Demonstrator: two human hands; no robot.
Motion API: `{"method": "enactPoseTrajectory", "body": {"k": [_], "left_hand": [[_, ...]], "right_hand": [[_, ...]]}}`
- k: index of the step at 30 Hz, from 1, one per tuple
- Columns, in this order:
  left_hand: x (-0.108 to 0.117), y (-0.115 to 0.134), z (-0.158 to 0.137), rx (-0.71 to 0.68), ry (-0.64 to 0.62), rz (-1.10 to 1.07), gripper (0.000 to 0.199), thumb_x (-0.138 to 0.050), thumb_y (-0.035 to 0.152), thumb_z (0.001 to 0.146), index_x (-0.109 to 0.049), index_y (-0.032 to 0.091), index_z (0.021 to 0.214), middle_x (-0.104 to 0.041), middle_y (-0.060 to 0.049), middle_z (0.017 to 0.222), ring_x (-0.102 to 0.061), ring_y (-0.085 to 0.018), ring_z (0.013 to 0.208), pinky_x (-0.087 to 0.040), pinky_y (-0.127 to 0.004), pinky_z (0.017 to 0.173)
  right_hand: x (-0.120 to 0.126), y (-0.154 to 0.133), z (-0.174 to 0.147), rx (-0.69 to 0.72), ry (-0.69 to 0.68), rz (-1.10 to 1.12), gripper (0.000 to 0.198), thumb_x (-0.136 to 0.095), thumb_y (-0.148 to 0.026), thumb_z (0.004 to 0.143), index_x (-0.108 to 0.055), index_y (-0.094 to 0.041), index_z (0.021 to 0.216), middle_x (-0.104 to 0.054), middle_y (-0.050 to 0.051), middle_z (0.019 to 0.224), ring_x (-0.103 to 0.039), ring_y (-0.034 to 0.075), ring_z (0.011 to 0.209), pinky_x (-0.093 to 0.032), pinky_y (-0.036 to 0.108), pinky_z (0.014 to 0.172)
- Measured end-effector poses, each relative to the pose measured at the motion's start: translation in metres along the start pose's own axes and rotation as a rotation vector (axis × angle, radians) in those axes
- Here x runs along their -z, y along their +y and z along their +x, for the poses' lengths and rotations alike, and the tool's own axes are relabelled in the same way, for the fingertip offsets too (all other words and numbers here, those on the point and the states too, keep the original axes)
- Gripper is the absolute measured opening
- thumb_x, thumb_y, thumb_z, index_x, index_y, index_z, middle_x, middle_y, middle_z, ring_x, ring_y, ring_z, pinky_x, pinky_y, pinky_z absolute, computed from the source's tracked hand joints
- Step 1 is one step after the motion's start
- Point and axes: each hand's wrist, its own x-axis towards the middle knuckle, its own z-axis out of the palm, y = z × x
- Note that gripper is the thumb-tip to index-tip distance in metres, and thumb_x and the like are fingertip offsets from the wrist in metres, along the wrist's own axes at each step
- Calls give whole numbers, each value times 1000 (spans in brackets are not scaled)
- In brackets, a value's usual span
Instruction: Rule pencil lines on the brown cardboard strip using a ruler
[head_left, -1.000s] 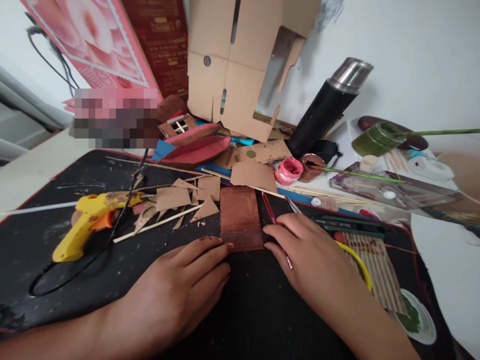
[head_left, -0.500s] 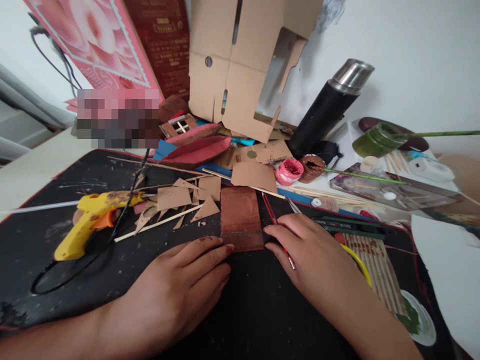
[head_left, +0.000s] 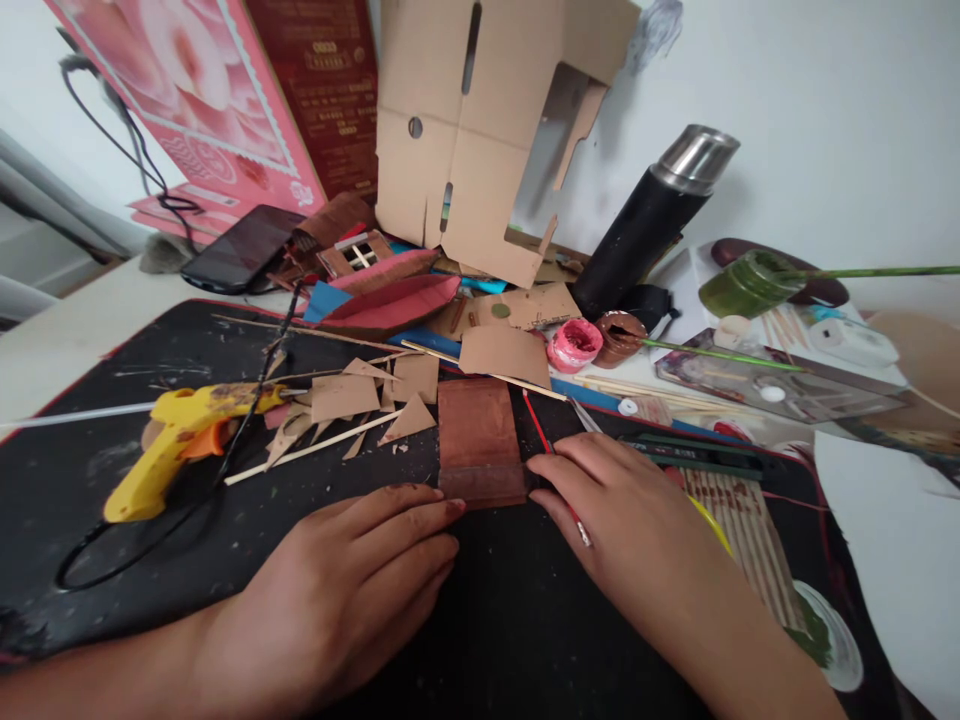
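A brown-painted piece of cardboard (head_left: 478, 425) lies flat on the black mat, with a fold or strip across its near end. My left hand (head_left: 352, 570) rests on the mat with fingers stretched out, and its fingertips touch the piece's near left corner. On the other side, the index finger and thumb of my right hand (head_left: 600, 500) are at the near right edge. A slim red stick with a silvery end (head_left: 537, 420) passes under that index finger and over the thumb, pointing away from me. My right hand's other fingers are curled and partly hidden.
A yellow glue gun (head_left: 161, 450) with a black cord lies left, beside cardboard scraps (head_left: 345, 397). Behind stand pink (head_left: 575, 345) and brown (head_left: 620, 338) paint jars and a black flask (head_left: 649, 230). A green cutter (head_left: 705, 455) and corrugated cardboard (head_left: 746, 530) lie right.
The view has shifted very slightly. Both hands and the brown cardboard stay in nearly the same place.
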Motion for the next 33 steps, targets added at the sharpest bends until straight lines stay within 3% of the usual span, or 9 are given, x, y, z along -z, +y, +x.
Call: {"method": "enactPoseTrajectory", "body": {"k": [9,16,33], "left_hand": [[-4,0,3,-61,-34,-6,24,-55,10,107,-77,17,114,-86,-2,123,-78,-26,115,-63,-39,97],[-7,-2,8,-45,-37,1,21,-58,11,105,-77,17,111,-86,-7,116,-77,-24,113,-61,-37,96],[-7,-6,7,-54,1,60,22,-53,15,112,-75,17,111,-86,-4,116,-81,-24,108,-65,-38,92]], "right_hand": [[0,-2,0,-2,-29,-16,18,-79,-6,94,-78,-21,104,-80,9,103,-76,31,93,-62,45,80],[0,-7,1,-27,-29,-20,20,-85,-9,92,-79,-18,109,-76,9,102,-75,32,96,-64,47,80],[-3,-7,-3,5,-29,33,15,-84,-9,95,-79,-19,106,-75,7,99,-73,31,93,-60,46,79]]}}
